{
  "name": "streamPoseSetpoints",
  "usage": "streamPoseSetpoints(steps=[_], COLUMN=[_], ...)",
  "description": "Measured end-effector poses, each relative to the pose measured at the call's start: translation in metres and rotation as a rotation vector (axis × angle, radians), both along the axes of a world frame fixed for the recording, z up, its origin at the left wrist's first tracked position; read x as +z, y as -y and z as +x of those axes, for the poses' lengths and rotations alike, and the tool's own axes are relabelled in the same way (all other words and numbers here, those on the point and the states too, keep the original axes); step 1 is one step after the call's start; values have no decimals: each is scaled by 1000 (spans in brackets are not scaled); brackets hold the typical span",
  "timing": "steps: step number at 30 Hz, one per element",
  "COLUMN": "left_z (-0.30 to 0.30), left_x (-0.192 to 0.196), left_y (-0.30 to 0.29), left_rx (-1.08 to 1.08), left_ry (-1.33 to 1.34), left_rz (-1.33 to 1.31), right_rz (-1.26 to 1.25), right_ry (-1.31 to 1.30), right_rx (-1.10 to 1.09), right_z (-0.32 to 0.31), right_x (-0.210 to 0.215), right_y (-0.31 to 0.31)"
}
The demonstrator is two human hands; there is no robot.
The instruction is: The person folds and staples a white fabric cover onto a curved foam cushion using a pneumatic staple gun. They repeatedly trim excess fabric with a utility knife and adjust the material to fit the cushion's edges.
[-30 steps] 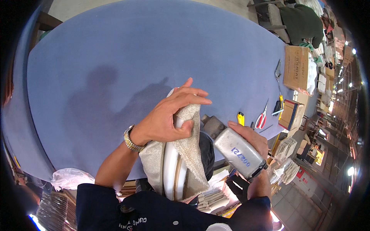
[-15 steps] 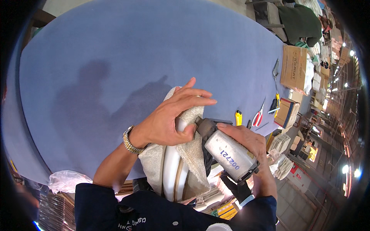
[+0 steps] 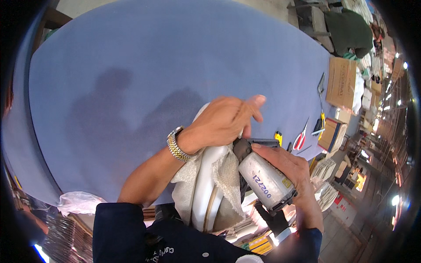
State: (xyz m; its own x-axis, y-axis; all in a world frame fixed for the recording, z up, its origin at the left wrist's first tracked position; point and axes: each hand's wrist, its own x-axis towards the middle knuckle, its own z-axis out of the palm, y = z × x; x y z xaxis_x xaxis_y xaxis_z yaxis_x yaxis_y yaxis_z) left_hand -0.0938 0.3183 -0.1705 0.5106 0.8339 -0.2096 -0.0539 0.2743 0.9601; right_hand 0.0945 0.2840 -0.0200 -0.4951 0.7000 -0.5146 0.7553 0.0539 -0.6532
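Observation:
Lower middle, a curved frame piece with white padding (image 3: 203,188) stands close against my body, partly wrapped in coarse beige fabric (image 3: 227,175). My left hand (image 3: 222,120), a metal watch at its wrist, is bent over the top of the piece and closed on the fabric; its thumb is mostly hidden. A silver pneumatic staple gun (image 3: 265,180) with a dark head is in my right hand (image 3: 287,166), whose fingers wrap its far side. The gun's nose meets the fabric edge just below my left fingers; the exact contact is hidden.
On the right of the blue table (image 3: 166,57) lie a yellow cutter (image 3: 278,137), red-handled scissors (image 3: 300,141) and other hand tools. Beyond is a cardboard box (image 3: 341,83). Clear plastic (image 3: 81,202) hangs at the left near edge. Another person in a dark green top (image 3: 348,33) is at far right.
My left hand has rolled over the top of the piece and shifted right, its fingers now bent down. The staple gun has moved slightly right and its nose is now more hidden.

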Motion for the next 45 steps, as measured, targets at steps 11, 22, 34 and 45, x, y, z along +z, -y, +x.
streamPoseSetpoints(steps=[11,22,34,45], left_z=[9,10,17,7], left_x=[-27,-35,-36,-31], left_y=[33,41,37,38], left_rx=[270,320,372,283], left_ry=[293,223,294,207], left_rz=[255,381,354,311], right_rz=[-65,-46,14,109], right_ry=[-91,-84,-67,7], right_rx=[-92,-154,-151,98], right_z=[6,-4,-10,-5], right_x=[5,6,-1,6], right_y=[7,6,7,7])
